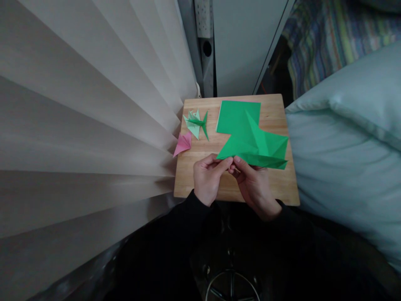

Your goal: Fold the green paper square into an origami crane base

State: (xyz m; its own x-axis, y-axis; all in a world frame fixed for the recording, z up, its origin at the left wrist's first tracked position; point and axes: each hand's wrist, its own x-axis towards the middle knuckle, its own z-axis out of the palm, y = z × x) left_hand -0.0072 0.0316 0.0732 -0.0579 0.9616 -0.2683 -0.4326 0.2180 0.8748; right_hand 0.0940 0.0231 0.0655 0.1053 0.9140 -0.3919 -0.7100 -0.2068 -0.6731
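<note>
Between my two hands is a creased, partly folded sheet of green origami paper (250, 140), held above the front half of a small wooden table (200, 175). My left hand (209, 175) pinches its near left edge between thumb and fingers. Close beside it, my right hand (252, 182) grips the same near edge with the thumb on top. A narrow flap is turned up along that edge, and one pointed corner stands up at the far side. Behind it lies a flat stack of green square paper (239, 115), partly covered by the held sheet.
Folded paper pieces in light and dark green (194, 122) and a pink folded paper piece (183, 144) sit at the table's left edge. A pleated curtain (109, 125) hangs close on the left. Pale blue bedding (344, 138) borders the right side, and a grey panel (244, 46) stands behind.
</note>
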